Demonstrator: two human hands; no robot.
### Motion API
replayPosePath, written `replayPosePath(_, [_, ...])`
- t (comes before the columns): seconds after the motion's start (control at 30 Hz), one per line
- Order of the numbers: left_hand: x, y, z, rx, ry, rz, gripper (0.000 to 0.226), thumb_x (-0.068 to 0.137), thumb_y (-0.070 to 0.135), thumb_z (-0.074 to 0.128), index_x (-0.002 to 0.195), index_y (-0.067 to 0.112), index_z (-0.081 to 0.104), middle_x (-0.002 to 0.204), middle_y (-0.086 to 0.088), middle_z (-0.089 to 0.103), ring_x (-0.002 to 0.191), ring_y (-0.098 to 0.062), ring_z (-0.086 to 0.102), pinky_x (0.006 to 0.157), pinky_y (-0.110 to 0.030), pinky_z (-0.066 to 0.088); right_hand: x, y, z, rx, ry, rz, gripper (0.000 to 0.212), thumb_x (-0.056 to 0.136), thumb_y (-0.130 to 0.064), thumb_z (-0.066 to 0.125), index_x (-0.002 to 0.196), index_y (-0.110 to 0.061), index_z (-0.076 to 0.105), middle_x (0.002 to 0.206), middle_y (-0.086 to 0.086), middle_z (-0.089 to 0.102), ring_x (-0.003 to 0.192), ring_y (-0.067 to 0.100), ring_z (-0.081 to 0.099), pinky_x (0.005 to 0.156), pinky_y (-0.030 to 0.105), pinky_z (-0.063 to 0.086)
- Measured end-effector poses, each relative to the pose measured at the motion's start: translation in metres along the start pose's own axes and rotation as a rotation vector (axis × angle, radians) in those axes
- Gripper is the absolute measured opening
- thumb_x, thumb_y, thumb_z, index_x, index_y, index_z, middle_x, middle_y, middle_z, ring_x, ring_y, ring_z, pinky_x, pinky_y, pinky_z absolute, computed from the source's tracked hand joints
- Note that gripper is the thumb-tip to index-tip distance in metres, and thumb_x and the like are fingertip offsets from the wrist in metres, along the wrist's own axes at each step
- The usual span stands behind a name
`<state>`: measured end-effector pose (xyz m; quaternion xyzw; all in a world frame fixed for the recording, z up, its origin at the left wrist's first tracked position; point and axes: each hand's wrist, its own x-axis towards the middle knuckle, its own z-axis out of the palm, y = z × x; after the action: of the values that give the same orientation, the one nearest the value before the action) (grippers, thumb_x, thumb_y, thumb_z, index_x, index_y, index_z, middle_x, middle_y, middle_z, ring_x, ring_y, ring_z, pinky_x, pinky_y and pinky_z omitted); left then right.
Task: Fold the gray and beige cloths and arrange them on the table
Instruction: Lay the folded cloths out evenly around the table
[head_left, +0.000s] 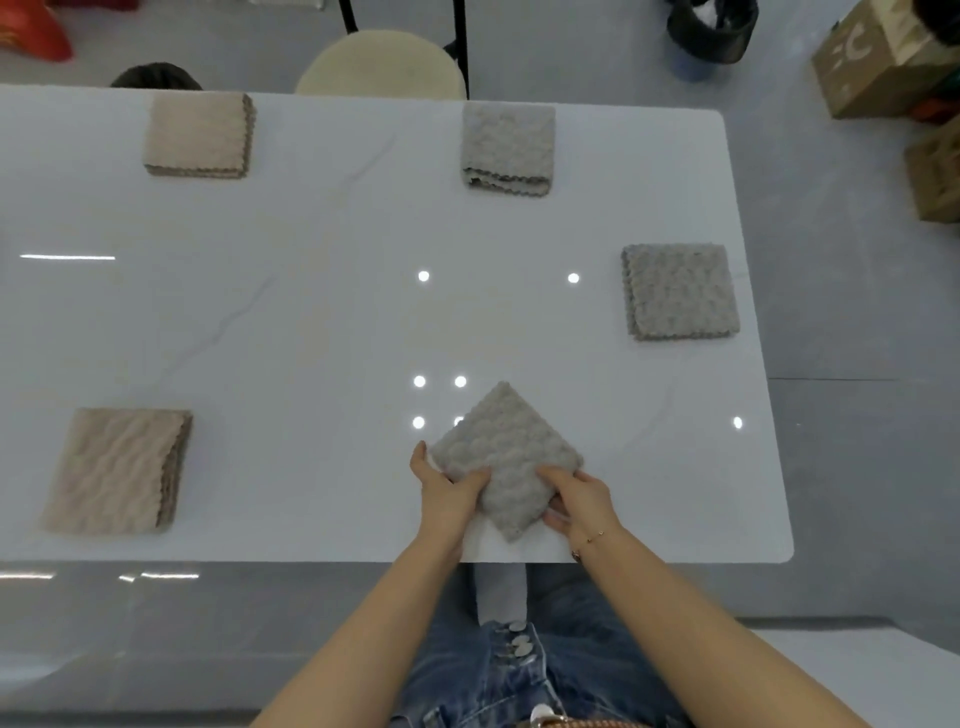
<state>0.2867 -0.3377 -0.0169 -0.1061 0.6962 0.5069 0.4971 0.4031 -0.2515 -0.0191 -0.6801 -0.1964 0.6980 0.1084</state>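
Centrally, a gray cloth (506, 457) is pinched by left grip (449, 486) and right grip (579, 501) on a white surface (311, 312); a gray floor (831, 467) is seen beyond.

Five folded cloths (506, 457): three gray, two beige, lying well apart.

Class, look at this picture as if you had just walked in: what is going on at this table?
A person is folding cloths at a white table. Both hands hold one folded gray cloth, turned like a diamond near the front edge: the left hand grips its left side, the right hand its right. Four more lie folded: two beige cloths, one at far left and one at near left, and two gray ones, far centre and right.
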Motion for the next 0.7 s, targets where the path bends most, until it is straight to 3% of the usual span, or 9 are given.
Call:
replayPosePath(0.07, [0.005, 0.004, -0.007, 0.268, 0.131, 0.131, 0.09, 0.077, 0.017, 0.075, 0.146, 0.024, 0.017, 0.131, -0.009, 0.038, 0.113, -0.021, 0.049, 0.097, -0.036, 0.046, 0.004, -0.002, 0.003, -0.089, 0.038, -0.074, 0.033, 0.082, -0.004, 0.069, 0.114, 0.0, 0.061, 0.101, 0.013, 0.066, 0.082, 0.021, 0.063, 0.069, 0.028, 0.055])
replayPosePath(0.13, [0.015, 0.01, -0.016, 0.516, 0.194, 0.255, 0.069, 0.077, 0.028, 0.074, 0.136, 0.022, 0.039, 0.126, -0.004, 0.035, 0.113, -0.017, 0.04, 0.099, -0.032, 0.039, 0.01, -0.007, 0.004, -0.176, 0.058, -0.158, 0.03, 0.08, -0.004, 0.069, 0.109, 0.001, 0.064, 0.095, 0.01, 0.066, 0.076, 0.017, 0.06, 0.069, 0.027, 0.053])
replayPosePath(0.23, [0.027, 0.02, -0.026, 0.697, 0.135, 0.373, 0.029, 0.081, 0.032, 0.07, 0.105, 0.018, 0.062, 0.108, 0.004, 0.045, 0.102, -0.013, 0.046, 0.083, -0.021, 0.037, 0.017, -0.019, 0.005, -0.272, 0.046, -0.251, 0.016, 0.079, -0.006, 0.071, 0.094, -0.005, 0.066, 0.1, 0.014, 0.067, 0.083, 0.02, 0.062, 0.081, 0.035, 0.054])
replayPosePath(0.3, [0.028, 0.02, -0.029, 0.725, 0.068, 0.382, 0.016, 0.083, 0.031, 0.068, 0.085, 0.016, 0.061, 0.09, 0.003, 0.056, 0.084, -0.013, 0.054, 0.066, -0.016, 0.037, 0.022, -0.027, 0.005, -0.307, 0.011, -0.294, 0.018, 0.079, -0.009, 0.071, 0.095, -0.006, 0.063, 0.103, 0.014, 0.066, 0.088, 0.021, 0.062, 0.082, 0.034, 0.054])
replayPosePath(0.4, [0.022, 0.008, -0.031, 0.723, 0.023, 0.32, 0.02, 0.085, 0.03, 0.067, 0.072, 0.017, 0.057, 0.075, 0.005, 0.056, 0.067, -0.006, 0.05, 0.055, -0.012, 0.035, 0.026, -0.037, 0.005, -0.364, -0.035, -0.334, 0.029, 0.081, -0.016, 0.071, 0.106, -0.006, 0.059, 0.106, 0.011, 0.064, 0.092, 0.02, 0.063, 0.079, 0.031, 0.054])
replayPosePath(0.53, [0.013, -0.014, -0.035, 0.729, 0.011, 0.283, 0.029, 0.085, 0.029, 0.068, 0.062, 0.02, 0.052, 0.064, 0.007, 0.052, 0.059, -0.003, 0.044, 0.054, -0.008, 0.036, 0.03, -0.033, 0.003, -0.453, -0.029, -0.339, 0.039, 0.083, -0.025, 0.071, 0.114, -0.007, 0.056, 0.109, 0.009, 0.062, 0.099, 0.023, 0.062, 0.084, 0.034, 0.053])
replayPosePath(0.7, [0.01, -0.018, -0.038, 0.738, 0.052, 0.307, 0.028, 0.087, 0.027, 0.066, 0.063, 0.023, 0.051, 0.07, 0.006, 0.052, 0.062, -0.002, 0.045, 0.055, -0.009, 0.035, 0.029, -0.02, -0.001, -0.515, 0.008, -0.387, 0.033, 0.085, -0.03, 0.068, 0.108, -0.01, 0.058, 0.105, 0.008, 0.064, 0.092, 0.019, 0.062, 0.078, 0.028, 0.052])
